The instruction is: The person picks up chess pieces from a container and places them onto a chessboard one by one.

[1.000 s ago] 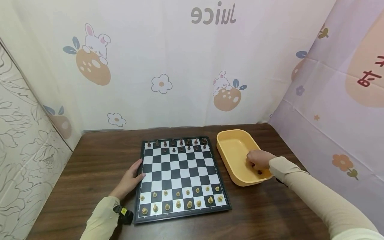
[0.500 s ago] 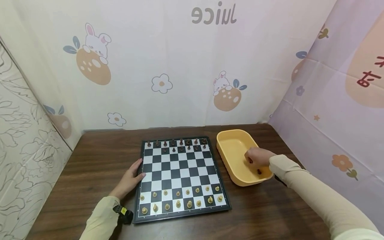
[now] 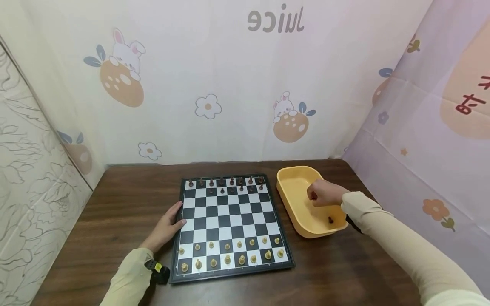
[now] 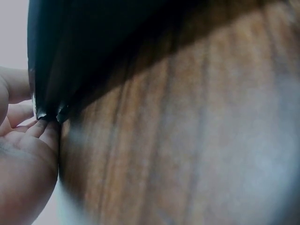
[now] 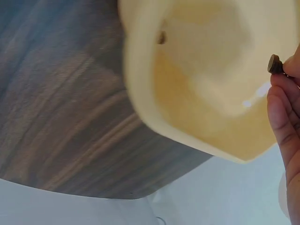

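A black-and-white chessboard (image 3: pixel 229 212) lies on the table, with dark chess pieces (image 3: pixel 232 181) along its far side and light chess pieces (image 3: pixel 242 260) along its near side. My left hand (image 3: pixel 165 227) rests against the board's left edge, thumb over the rim and fingers along the side. Over the yellow tray (image 3: pixel 289 211), my right hand (image 3: pixel 327 193) pinches a small dark chess piece (image 5: pixel 275 64) between thumb and fingers, its round base showing in the right wrist view. Another dark chess piece (image 3: pixel 331 220) lies in the tray's near right part.
The brown wooden table (image 3: pixel 130 191) extends around the board and tray. Behind it hangs a printed cloth (image 3: pixel 237 136), and another cloth (image 3: pixel 402 170) hangs at the right. A black wrist camera (image 3: pixel 162 274) sits close to the board's near left corner.
My right hand has lifted from the tray's bottom and shifted left, carrying the pinched chess piece. The other dark piece in the tray now shows fully. My left hand stays on the board's edge.
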